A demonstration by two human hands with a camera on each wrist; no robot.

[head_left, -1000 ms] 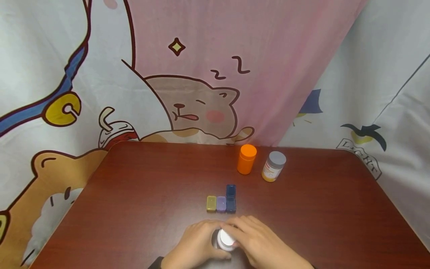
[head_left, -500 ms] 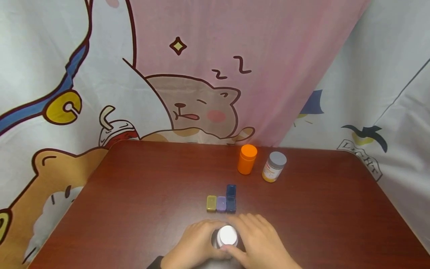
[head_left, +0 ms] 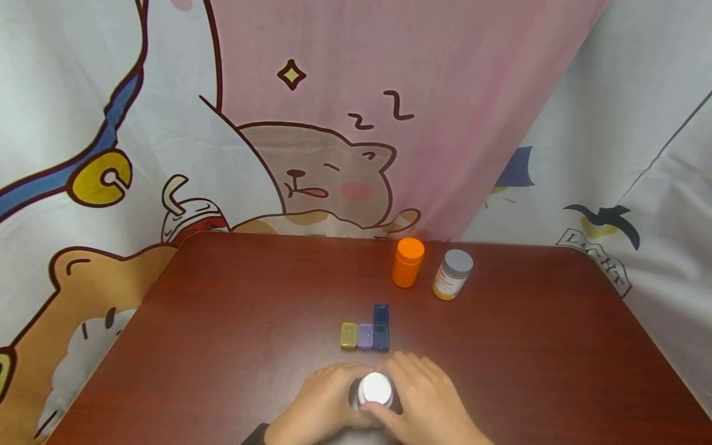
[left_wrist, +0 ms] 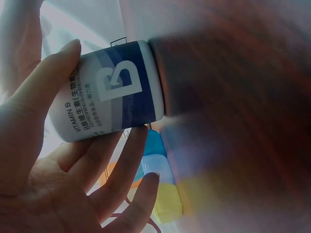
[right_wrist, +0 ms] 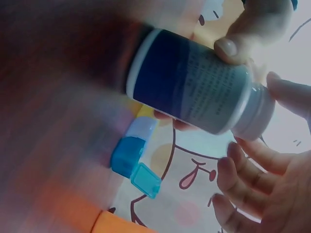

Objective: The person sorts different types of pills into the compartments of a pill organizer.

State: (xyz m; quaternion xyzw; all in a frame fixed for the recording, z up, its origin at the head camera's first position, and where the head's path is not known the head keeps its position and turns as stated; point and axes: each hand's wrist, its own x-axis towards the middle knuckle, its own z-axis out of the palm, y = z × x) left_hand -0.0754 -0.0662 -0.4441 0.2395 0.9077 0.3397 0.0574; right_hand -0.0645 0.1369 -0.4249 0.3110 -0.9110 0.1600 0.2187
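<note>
A white vitamin B bottle with a blue-and-white label stands on the table at the front, its white cap facing up. My left hand grips the bottle's body, thumb on one side and fingers on the other. Around the cap, my right hand has its thumb at the near side and fingers at the far side; the right wrist view shows thumb and index fingertip against the cap. Just beyond the hands lies a small pill box with yellow, purple and blue compartments. Its blue lid is flipped back.
Behind the pill box, an orange bottle stands near the table's back edge. To its right is a jar with a grey lid and a white label. A printed cloth hangs behind the brown table.
The right hand's fingers have drawn back from over the cap, so its top now shows, and the thumb has come round to the near side. The left hand keeps its grip on the bottle.
</note>
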